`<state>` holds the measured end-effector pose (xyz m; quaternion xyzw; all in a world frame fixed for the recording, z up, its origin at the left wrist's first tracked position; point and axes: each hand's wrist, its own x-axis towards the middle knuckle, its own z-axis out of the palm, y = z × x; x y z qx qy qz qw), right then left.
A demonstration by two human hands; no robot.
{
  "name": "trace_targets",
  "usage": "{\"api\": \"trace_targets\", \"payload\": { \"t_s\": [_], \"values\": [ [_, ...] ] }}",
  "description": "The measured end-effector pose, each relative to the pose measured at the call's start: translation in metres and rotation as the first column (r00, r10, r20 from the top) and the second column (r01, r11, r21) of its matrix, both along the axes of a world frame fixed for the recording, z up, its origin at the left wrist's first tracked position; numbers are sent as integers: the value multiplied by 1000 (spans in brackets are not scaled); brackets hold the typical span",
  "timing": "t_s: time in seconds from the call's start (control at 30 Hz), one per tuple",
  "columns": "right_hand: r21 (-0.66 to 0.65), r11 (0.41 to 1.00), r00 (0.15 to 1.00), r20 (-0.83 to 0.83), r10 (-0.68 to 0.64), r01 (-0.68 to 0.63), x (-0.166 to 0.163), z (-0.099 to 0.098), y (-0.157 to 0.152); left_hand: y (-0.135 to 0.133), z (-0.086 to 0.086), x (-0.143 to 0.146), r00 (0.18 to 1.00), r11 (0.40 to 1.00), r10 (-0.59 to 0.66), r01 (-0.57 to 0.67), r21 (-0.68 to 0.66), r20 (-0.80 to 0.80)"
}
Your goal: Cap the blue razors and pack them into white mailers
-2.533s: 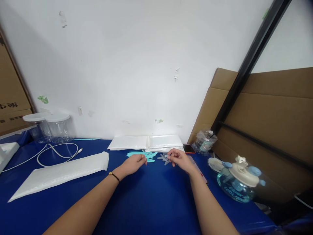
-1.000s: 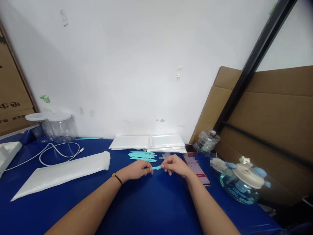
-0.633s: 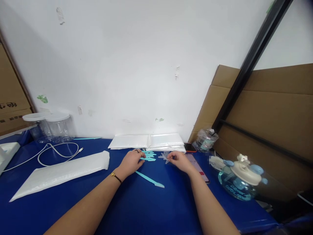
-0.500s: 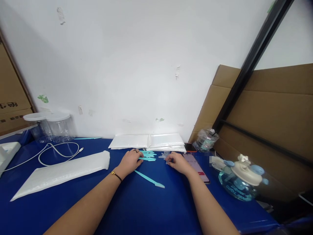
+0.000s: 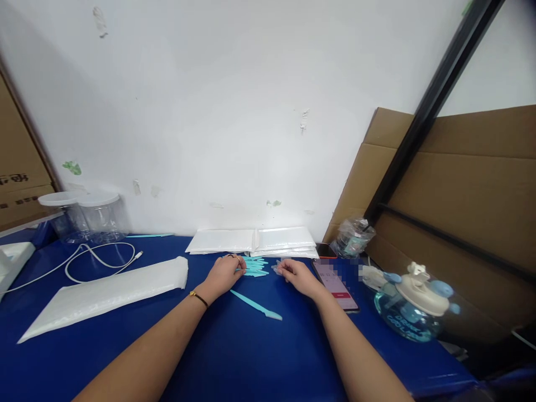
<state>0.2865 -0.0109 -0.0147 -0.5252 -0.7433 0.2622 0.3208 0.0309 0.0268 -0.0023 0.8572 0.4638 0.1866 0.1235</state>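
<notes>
A pile of thin teal eyebrow razors (image 5: 256, 266) lies in front of the white packs. My left hand (image 5: 226, 272), with a ring and a dark bracelet, has its curled fingers and thumb on the pile's left end; the fingers cover the ends of those razors. One single razor (image 5: 257, 305) rests apart, nearer to me. Right of the pile is a cluster of small clear plastic pieces (image 5: 275, 268). My right hand (image 5: 296, 274) pinches at these pieces with thumb and fingertips, partly hiding them.
White padded mailers (image 5: 221, 241) lie against the wall, another mailer (image 5: 113, 290) at left. Clear jars (image 5: 103, 218) and a white cable (image 5: 94, 251) are further left. A phone (image 5: 335, 285), a wrapped cup (image 5: 354, 237) and a drinking bottle (image 5: 412, 312) stand or lie at right.
My right hand has shifted slightly left over the clear pieces, toward the pile. The left hand stays at the pile's left end, and the razors there have shifted a little.
</notes>
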Motion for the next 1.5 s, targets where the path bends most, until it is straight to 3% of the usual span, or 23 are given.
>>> {"api": "trace_targets", "payload": {
  "t_s": [0.13, 0.47, 0.63, 0.8, 0.87, 0.93, 1.07, 1.3, 1.5],
  "values": [
    [-32, 999, 991, -134, 21, -26, -2, -2, 2, 0, 1, 2, 999, 1000, -14, 15, -17, 47],
    [-24, 999, 989, -140, 36, -40, -11, 3, -2, 0, -3, 2, 993, 997, -45, 52, -61, 111],
    [-77, 993, 977, -201, 76, -93, -19, 9, -8, -4, -3, 6, 978, 981, -84, 115, -155, 191],
    [-184, 967, 970, -202, 137, -175, -12, 14, -11, -12, -1, 9, 967, 924, -176, 226, -308, 182],
    [-160, 981, 985, -145, 91, -115, -3, 14, -9, -13, 1, 9, 972, 938, -200, 226, -264, 121],
    [-41, 999, 999, -46, -27, 25, 8, 13, -6, -13, 1, 7, 985, 977, -166, 170, -127, 44],
    [188, 964, 961, 164, -221, 189, 23, 7, 0, -8, 0, 2, 996, 996, -51, 56, 76, -77],
    [182, 982, 947, 306, -100, 45, 18, -4, 6, -9, 3, 4, 982, 990, -89, 105, 92, -168],
    [217, 975, 967, 238, -97, 44, 11, 1, 3, -8, 2, 5, 986, 986, -107, 122, 114, -125]
  ]
}}
